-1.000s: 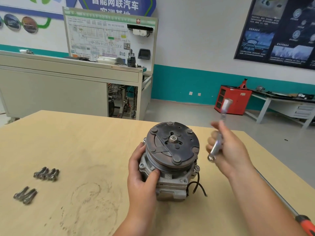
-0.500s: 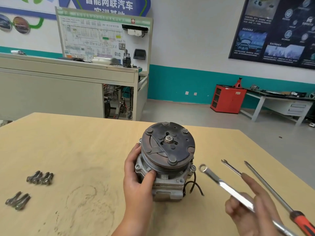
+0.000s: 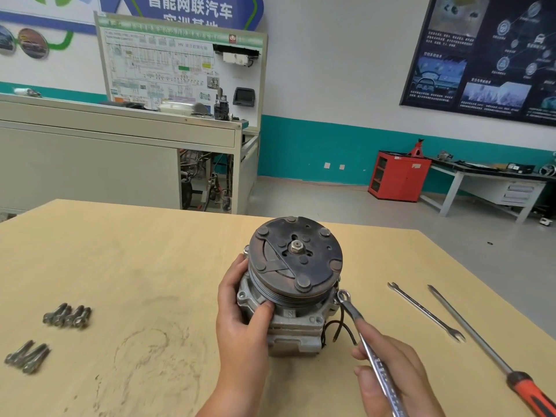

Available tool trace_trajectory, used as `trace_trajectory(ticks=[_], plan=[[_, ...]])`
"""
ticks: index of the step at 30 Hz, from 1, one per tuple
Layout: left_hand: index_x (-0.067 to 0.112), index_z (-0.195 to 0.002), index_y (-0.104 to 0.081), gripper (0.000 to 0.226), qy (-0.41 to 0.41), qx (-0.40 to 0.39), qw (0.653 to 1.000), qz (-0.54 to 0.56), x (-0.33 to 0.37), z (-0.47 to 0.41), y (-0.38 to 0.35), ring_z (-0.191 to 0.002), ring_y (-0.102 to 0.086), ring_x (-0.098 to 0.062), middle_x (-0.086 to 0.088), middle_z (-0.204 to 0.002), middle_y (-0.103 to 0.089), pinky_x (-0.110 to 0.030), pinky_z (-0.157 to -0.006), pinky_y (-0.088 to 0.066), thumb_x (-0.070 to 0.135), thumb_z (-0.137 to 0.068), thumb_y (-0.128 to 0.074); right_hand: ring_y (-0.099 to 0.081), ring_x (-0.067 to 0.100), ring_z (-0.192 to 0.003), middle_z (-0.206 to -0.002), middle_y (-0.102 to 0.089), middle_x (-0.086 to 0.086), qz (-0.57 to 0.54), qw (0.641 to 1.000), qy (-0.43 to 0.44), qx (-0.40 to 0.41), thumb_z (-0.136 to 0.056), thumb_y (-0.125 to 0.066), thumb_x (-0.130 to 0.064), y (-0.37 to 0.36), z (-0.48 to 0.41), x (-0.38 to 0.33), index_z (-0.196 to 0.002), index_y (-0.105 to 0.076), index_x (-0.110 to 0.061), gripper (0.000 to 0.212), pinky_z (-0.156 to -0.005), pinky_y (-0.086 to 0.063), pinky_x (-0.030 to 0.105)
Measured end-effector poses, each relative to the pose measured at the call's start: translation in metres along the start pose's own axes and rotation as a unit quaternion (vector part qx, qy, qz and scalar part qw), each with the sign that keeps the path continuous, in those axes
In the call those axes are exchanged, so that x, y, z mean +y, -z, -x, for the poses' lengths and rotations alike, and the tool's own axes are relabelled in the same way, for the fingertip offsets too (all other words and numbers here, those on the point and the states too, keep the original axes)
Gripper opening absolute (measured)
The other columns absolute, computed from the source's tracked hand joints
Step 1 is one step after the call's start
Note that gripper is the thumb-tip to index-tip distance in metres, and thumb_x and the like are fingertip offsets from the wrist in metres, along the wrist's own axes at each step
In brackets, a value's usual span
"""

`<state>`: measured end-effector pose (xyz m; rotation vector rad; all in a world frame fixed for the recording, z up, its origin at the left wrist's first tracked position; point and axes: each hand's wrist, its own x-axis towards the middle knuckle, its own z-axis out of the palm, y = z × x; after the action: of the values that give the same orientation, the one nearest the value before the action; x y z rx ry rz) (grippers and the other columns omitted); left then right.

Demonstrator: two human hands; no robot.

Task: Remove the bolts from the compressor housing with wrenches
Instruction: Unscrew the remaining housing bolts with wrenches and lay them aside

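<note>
Right hand [image 3: 391, 374] grasps the wrench [image 3: 355, 317], its shaft slanting from lower right up-left, ring end against the compressor housing [image 3: 294, 323] gripped by the left hand [image 3: 240, 314].

We read "智能网联汽车" in white on the blue wall banner [image 3: 189, 9]. "HV" heads the white diagram board [image 3: 156, 64]. The dark poster [image 3: 487, 55] carries print too small for us.

The compressor [image 3: 296, 284] is standing mid-way on the surface [image 3: 135, 266]. The left hand [image 3: 240, 320] is blocking its left flank, and the right hand [image 3: 391, 371] is crossing its right flank with a wrench [image 3: 358, 323]. A spare wrench [image 3: 425, 311] and a screwdriver [image 3: 481, 341] are lying further right. Bolts [image 3: 67, 316] are lying in two clusters far left, with bare wood stretching between them and the compressor.
</note>
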<state>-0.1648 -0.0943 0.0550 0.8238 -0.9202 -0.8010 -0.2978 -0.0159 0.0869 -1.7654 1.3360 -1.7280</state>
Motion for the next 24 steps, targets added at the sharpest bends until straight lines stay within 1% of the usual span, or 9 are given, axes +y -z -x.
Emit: trace_trajectory(ticks=[4, 8, 10, 13, 15, 17, 19, 21, 24], plan=[[0.049, -0.114, -0.058, 0.056, -0.004, -0.003, 1.0, 0.007, -0.001, 0.0, 0.001, -0.124, -0.053, -0.02, 0.002, -0.135, -0.056, -0.054, -0.105, -0.041, 0.031, -0.062, -0.06, -0.057, -0.014, -0.086, -0.086, -0.061, 0.0, 0.019, 0.998, 0.049, 0.017, -0.07, -0.038, -0.084, -0.006, 0.002, 0.0, -0.105, -0.044, -0.074, 0.038, -0.076, -0.037, -0.004], [0.05, -0.113, -0.059, 0.055, -0.008, -0.004, 1.0, 0.008, -0.002, 0.0, 0.0, -0.125, -0.053, -0.02, 0.002, -0.135, -0.056, -0.054, -0.105, -0.041, 0.026, -0.064, -0.059, -0.063, 0.003, -0.072, -0.073, -0.064, -0.008, -0.045, 0.999, 0.005, 0.017, -0.058, -0.049, -0.086, -0.005, 0.0, 0.003, -0.097, -0.057, -0.067, 0.043, -0.066, -0.048, 0.011], [0.051, -0.113, -0.059, 0.055, -0.008, -0.006, 1.0, 0.008, -0.002, 0.0, 0.0, -0.124, -0.053, -0.02, 0.002, -0.135, -0.056, -0.055, -0.105, -0.041, 0.03, -0.062, -0.059, -0.064, 0.007, -0.062, -0.064, -0.064, -0.008, -0.099, 0.995, -0.023, 0.009, -0.056, -0.06, -0.078, 0.001, -0.001, 0.005, -0.091, -0.067, -0.055, 0.042, -0.06, -0.05, 0.014], [0.051, -0.112, -0.059, 0.055, -0.006, -0.008, 1.0, 0.006, -0.002, -0.001, 0.001, -0.123, -0.054, -0.021, 0.002, -0.134, -0.056, -0.056, -0.104, -0.041, 0.027, -0.063, -0.06, -0.06, 0.01, -0.052, -0.058, -0.062, 0.004, -0.143, 0.989, -0.044, 0.007, -0.057, -0.065, -0.076, 0.009, -0.011, 0.006, -0.087, -0.074, -0.034, 0.052, -0.053, -0.049, 0.015], [0.051, -0.111, -0.059, 0.055, -0.003, -0.007, 1.0, 0.006, -0.003, -0.001, 0.001, -0.123, -0.054, -0.021, 0.002, -0.133, -0.057, -0.056, -0.104, -0.041, 0.022, -0.065, -0.059, -0.05, 0.009, -0.042, -0.046, -0.053, 0.004, -0.169, 0.983, -0.052, 0.046, -0.064, -0.064, -0.058, 0.008, -0.023, 0.011, -0.07, -0.074, -0.024, 0.035, -0.044, -0.041, 0.013], [0.052, -0.111, -0.059, 0.055, -0.002, -0.005, 1.0, 0.009, -0.002, -0.001, 0.001, -0.123, -0.054, -0.021, 0.002, -0.133, -0.057, -0.056, -0.104, -0.042, 0.029, -0.061, -0.06, -0.035, 0.005, -0.037, -0.039, -0.039, -0.004, -0.184, 0.976, -0.081, 0.084, -0.073, -0.063, -0.048, 0.002, -0.041, 0.018, -0.054, -0.062, -0.018, 0.035, -0.038, -0.026, 0.016], [0.052, -0.111, -0.059, 0.055, -0.004, -0.005, 1.0, 0.009, -0.001, -0.001, 0.001, -0.123, -0.054, -0.021, 0.002, -0.133, -0.057, -0.056, -0.104, -0.041, 0.032, -0.06, -0.06, -0.027, 0.005, -0.038, -0.042, -0.033, -0.011, -0.219, 0.963, -0.11, 0.11, -0.083, -0.058, -0.039, -0.005, -0.061, 0.028, -0.057, -0.057, -0.02, 0.032, -0.04, -0.02, 0.019], [0.053, -0.11, -0.059, 0.055, -0.006, -0.003, 1.0, 0.004, -0.001, 0.0, 0.001, -0.123, -0.054, -0.021, 0.002, -0.133, -0.057, -0.056, -0.104, -0.041, 0.022, -0.065, -0.059, -0.026, 0.004, -0.039, -0.044, -0.032, -0.011, -0.271, 0.944, -0.145, 0.119, -0.092, -0.051, -0.024, -0.011, -0.082, 0.038, -0.073, -0.056, -0.02, 0.02, -0.041, -0.022, 0.017], [0.054, -0.109, -0.059, 0.058, -0.006, -0.002, 1.0, 0.0, 0.0, 0.0, 0.0, -0.124, -0.053, -0.019, 0.004, -0.134, -0.056, -0.054, -0.105, -0.041, 0.013, -0.068, -0.055, -0.024, 0.005, -0.038, -0.044, -0.028, -0.01, -0.294, 0.937, -0.176, 0.07, -0.093, -0.049, -0.023, -0.019, -0.102, 0.049, -0.08, -0.049, -0.015, 0.015, -0.042, -0.023, 0.017]])
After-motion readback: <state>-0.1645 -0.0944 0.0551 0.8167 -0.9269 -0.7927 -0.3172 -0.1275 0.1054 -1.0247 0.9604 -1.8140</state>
